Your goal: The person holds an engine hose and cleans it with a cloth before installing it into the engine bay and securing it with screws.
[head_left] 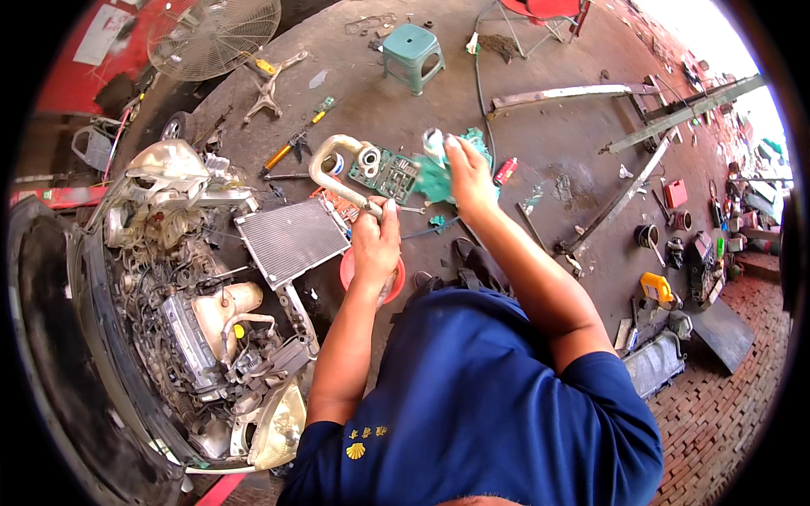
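My left hand (375, 240) grips the lower straight end of a bent, pale metal pipe (329, 149), whose curve rises above it with a round fitting at the other end. My right hand (467, 173) holds a small silver cylindrical part (433, 142) with a teal rag (434, 187) under and around it, slightly blurred. Between and behind my hands lie an open green tool case (388, 177), an orange tool tray (332, 207) and a red bottle (506, 171). A red bowl (392, 287) sits beneath my left hand, partly hidden by it.
An open engine bay (190, 312) fills the left side, with a radiator-like panel (287, 240) beside it. A fan (211, 34) and green stool (413, 55) stand behind. Metal frame beams (607, 219) lie rightward. A yellow jug (655, 288) and scattered tools line the right.
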`<state>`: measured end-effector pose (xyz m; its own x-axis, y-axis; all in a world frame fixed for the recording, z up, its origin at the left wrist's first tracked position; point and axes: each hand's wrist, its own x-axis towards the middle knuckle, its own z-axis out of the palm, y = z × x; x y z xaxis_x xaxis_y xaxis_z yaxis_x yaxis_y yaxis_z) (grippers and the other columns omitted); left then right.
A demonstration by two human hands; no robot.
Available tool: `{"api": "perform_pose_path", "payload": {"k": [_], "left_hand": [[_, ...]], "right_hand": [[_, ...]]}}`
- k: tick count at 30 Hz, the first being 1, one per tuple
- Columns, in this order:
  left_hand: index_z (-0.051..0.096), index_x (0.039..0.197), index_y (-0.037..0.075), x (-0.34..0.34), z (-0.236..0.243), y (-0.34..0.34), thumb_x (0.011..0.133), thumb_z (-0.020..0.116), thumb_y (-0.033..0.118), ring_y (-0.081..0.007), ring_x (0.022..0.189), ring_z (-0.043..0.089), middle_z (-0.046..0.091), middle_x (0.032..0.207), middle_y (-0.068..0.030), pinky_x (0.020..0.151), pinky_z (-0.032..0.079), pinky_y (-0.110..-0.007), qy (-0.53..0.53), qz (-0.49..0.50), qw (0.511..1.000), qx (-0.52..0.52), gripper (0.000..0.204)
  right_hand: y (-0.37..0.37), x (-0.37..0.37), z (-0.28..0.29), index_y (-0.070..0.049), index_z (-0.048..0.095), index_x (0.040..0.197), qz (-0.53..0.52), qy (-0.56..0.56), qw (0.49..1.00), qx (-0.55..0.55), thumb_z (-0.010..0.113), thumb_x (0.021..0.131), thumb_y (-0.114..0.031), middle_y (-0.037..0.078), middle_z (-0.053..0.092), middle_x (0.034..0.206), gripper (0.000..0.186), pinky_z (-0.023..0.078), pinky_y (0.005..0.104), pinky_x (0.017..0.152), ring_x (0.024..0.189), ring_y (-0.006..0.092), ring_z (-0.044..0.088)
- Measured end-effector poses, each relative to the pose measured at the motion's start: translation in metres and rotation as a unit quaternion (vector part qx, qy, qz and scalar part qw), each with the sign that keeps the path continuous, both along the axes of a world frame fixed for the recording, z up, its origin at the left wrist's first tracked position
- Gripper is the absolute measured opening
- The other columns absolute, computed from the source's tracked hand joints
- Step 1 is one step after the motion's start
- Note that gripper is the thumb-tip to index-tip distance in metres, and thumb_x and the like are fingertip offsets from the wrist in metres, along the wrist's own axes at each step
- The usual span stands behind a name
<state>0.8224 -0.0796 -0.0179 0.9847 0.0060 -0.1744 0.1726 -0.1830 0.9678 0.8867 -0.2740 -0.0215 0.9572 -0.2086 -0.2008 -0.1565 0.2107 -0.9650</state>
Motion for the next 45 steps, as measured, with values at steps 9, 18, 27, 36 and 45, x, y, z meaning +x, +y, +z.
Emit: {"api": "perform_pose_path", "payload": {"k": [9, 18, 27, 36, 45], "left_hand": [[0.063, 0.102, 0.002, -0.005, 0.034, 0.007, 0.112, 0.06, 0.016, -0.0086, 0.057, 0.052, 0.055, 0.068, 0.0009, 0.056, 0.043, -0.031, 0.01, -0.008, 0.999, 0.034, 0.017], [0.068, 0.126, -0.003, 0.0, 0.024, -0.006, 0.098, 0.065, 0.005, -0.0364, 0.102, 0.075, 0.078, 0.109, -0.0179, 0.088, 0.058, -0.045, -0.221, -0.072, 0.964, 0.129, 0.029], [0.072, 0.116, -0.001, -0.016, 0.026, -0.005, 0.097, 0.065, 0.008, -0.0423, 0.101, 0.076, 0.078, 0.107, -0.021, 0.087, 0.058, -0.046, -0.214, -0.086, 0.967, 0.107, 0.022], [0.065, 0.099, -0.002, -0.025, 0.027, 0.037, 0.107, 0.065, 0.016, -0.0398, 0.069, 0.07, 0.068, 0.074, -0.0188, 0.067, 0.053, -0.047, -0.069, -0.15, 0.967, 0.195, 0.02], [0.064, 0.094, -0.003, -0.021, 0.015, 0.019, 0.109, 0.064, 0.018, -0.0385, 0.064, 0.068, 0.067, 0.07, -0.0185, 0.063, 0.05, -0.05, -0.051, -0.081, 0.982, 0.163, 0.025]], "right_hand": [[-0.025, -0.033, 0.054, 0.002, 0.059, 0.138, 0.16, -0.073, 0.983, -0.052, 0.072, 0.103, -0.021, 0.009, 0.068, 0.117, 0.044, 0.055, 0.0338, 0.094, 0.107, 0.0163, 0.065], [0.027, -0.032, 0.091, 0.005, 0.056, 0.141, 0.21, -0.009, 0.958, 0.193, 0.077, 0.102, -0.023, 0.01, 0.07, 0.121, 0.052, 0.056, 0.032, 0.096, 0.108, 0.0149, 0.068], [0.025, -0.036, 0.08, 0.004, 0.071, 0.123, 0.253, -0.045, 0.949, 0.184, 0.07, 0.106, -0.023, 0.002, 0.075, 0.102, 0.031, 0.055, 0.0295, 0.084, 0.096, 0.0075, 0.066], [-0.07, 0.012, 0.105, -0.002, 0.073, 0.117, 0.118, 0.042, 0.991, -0.041, 0.064, 0.11, -0.025, 0.008, 0.077, 0.092, 0.026, 0.059, 0.0294, 0.064, 0.076, 0.0149, 0.074], [-0.024, -0.04, 0.07, 0.002, 0.061, 0.132, 0.099, -0.085, 0.99, -0.045, 0.078, 0.099, -0.018, 0.008, 0.072, 0.111, 0.043, 0.057, 0.0361, 0.091, 0.102, 0.016, 0.069]]}}
